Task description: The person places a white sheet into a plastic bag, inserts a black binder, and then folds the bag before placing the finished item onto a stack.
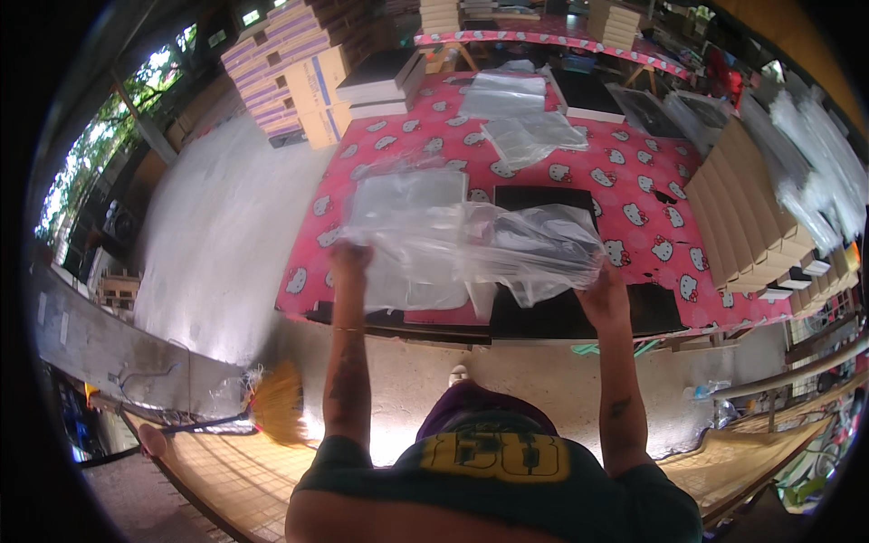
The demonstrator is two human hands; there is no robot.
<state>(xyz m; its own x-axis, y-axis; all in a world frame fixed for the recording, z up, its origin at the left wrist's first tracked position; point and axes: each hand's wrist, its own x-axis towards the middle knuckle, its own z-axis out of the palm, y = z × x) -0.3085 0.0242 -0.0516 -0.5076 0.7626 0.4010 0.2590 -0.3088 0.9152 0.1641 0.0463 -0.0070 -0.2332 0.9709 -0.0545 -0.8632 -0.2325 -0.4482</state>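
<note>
A clear plastic bag (534, 258) is stretched sideways between my two hands, above the near part of a table with a pink patterned cover (371, 163). My left hand (351, 257) is closed on its left end, slightly blurred. At the other end, my right hand (601, 282) grips the plastic near its edge. Under the bag lies a flat black panel (543, 195), partly seen through the film. A pile of clear plastic bags (412, 192) lies beneath and beyond my left hand. More black surface (634, 312) shows along the table's near edge.
Further back lie more plastic bags (516, 113), a black-topped white stack (584, 95) and another stack (380, 77). Cardboard boxes (299, 81) are piled at the far left. Brown folded cartons (747, 208) and bundled plastic (806, 154) line the right side. A broom (279, 404) is at lower left.
</note>
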